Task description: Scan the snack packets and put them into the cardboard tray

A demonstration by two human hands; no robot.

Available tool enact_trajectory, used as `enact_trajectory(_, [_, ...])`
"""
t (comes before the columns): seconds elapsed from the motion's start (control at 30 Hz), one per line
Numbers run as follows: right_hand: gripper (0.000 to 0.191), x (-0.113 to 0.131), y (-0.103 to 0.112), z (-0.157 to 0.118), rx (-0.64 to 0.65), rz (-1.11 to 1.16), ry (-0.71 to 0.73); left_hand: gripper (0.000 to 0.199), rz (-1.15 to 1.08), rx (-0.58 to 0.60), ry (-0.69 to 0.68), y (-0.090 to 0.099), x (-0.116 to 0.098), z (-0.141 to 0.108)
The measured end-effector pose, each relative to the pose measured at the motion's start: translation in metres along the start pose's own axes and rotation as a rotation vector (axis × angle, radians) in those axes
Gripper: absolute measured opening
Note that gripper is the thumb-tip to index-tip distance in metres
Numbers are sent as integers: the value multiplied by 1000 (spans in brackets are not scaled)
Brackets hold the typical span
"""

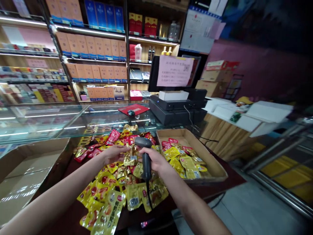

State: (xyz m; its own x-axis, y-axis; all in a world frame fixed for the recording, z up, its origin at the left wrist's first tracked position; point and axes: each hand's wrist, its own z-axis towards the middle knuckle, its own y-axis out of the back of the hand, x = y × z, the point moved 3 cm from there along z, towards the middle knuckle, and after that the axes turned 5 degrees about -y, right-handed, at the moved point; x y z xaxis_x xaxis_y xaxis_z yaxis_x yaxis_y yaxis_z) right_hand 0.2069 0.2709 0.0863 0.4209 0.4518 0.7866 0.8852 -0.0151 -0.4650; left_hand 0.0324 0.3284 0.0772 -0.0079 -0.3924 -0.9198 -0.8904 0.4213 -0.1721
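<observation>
My right hand (156, 159) is wrapped round the handle of a dark grey barcode scanner (146, 164), its head at the top and its cable hanging down over the snack packets. Just left of the scanner, my left hand (114, 154) pinches a small gold snack packet (130, 159) by its upper part. A pale label patch shows on that packet, facing me. Beneath both hands lies a loose heap of yellow, gold and red snack packets (105, 181) on the dark red tabletop. A large yellow packet (110, 210) lies at the heap's near edge.
A cardboard tray (215, 164) holding several packets stands on the right, and another cardboard tray (24, 169) on the left. Behind are a glass counter (102, 117), a red mat (140, 111) with a mouse, and a till (176, 107) with a monitor. Stocked shelves line the back.
</observation>
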Motion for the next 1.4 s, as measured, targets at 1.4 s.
enact_trajectory(1.4, [25,37,46,-31,-56,-6,45,45,-328,63,82,-27,-43,-7])
